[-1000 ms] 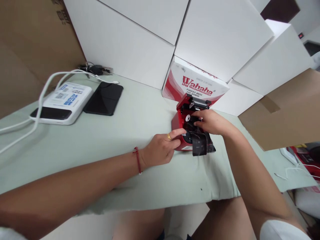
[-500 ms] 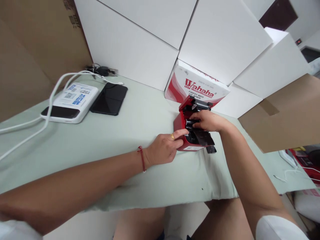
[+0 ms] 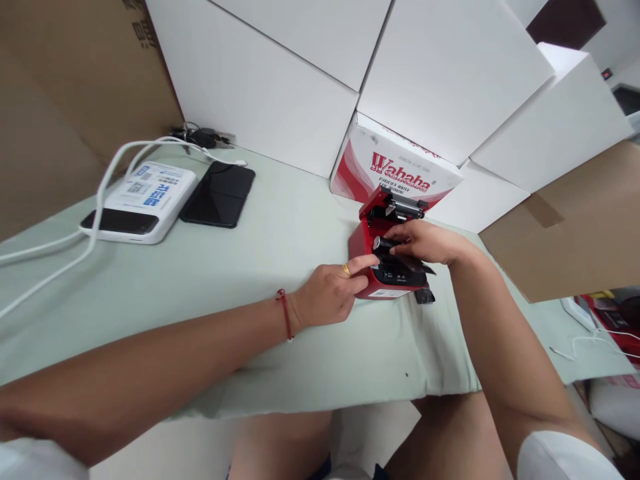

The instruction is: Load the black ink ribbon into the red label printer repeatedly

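A small red printer-like box (image 3: 358,248) stands on the green cloth, its hinged lid (image 3: 395,204) raised at the back. Inside it lies a dark roll (image 3: 383,245) with a pale end, and a flap of black film (image 3: 415,264) hangs toward the front. My right hand (image 3: 419,241) reaches into the box from the right, fingers closed on the roll. My left hand (image 3: 333,291) grips the box's front left corner, index finger stretched along the rim. A small black piece (image 3: 425,295) lies by the box's front right corner.
Behind the box leans a Wahaha carton (image 3: 395,167) against stacked white boxes (image 3: 280,87). To the left lie a black phone (image 3: 220,193), a white router-like device (image 3: 145,200), a white cable (image 3: 97,220) and keys (image 3: 203,137). A brown carton (image 3: 575,220) stands at right.
My right hand has lifted the roll slightly within the box, and the black film has swung up, baring more of the box's black front interior. My left hand stays on the corner.
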`<move>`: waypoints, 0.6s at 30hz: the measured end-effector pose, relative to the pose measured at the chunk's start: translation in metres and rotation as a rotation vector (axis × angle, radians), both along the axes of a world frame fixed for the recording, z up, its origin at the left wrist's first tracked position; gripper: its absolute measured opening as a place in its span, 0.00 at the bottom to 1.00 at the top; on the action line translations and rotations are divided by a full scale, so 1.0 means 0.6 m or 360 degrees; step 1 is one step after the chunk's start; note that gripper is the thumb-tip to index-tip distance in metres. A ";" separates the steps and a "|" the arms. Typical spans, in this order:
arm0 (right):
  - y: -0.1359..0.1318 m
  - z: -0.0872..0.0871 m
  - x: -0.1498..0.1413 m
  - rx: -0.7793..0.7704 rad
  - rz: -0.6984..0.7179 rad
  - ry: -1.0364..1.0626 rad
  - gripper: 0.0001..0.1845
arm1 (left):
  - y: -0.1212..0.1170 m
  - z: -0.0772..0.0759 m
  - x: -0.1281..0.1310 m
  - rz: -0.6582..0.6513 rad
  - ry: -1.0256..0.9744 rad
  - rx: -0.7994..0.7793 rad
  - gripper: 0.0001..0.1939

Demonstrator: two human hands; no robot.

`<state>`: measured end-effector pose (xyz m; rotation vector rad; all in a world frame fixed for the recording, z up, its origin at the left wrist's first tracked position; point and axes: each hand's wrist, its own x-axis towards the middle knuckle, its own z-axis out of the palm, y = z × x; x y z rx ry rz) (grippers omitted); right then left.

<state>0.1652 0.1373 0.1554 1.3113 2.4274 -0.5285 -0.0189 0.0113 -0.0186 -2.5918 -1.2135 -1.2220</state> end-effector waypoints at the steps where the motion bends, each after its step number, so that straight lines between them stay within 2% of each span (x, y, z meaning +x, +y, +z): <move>1: -0.002 -0.002 -0.002 0.0001 0.0033 -0.0043 0.21 | 0.000 0.000 0.000 0.0003 0.0005 -0.0008 0.12; 6: -0.004 -0.009 -0.022 0.0084 0.0087 -0.0219 0.22 | -0.001 0.002 -0.001 -0.0004 0.0005 -0.0010 0.11; 14: 0.004 0.001 -0.023 -0.0032 0.0110 -0.0254 0.20 | 0.001 -0.003 0.000 -0.0022 -0.0025 -0.0004 0.12; 18: -0.001 -0.002 -0.008 0.0197 0.0032 -0.0109 0.25 | 0.000 -0.001 -0.001 -0.0026 -0.0030 0.0006 0.11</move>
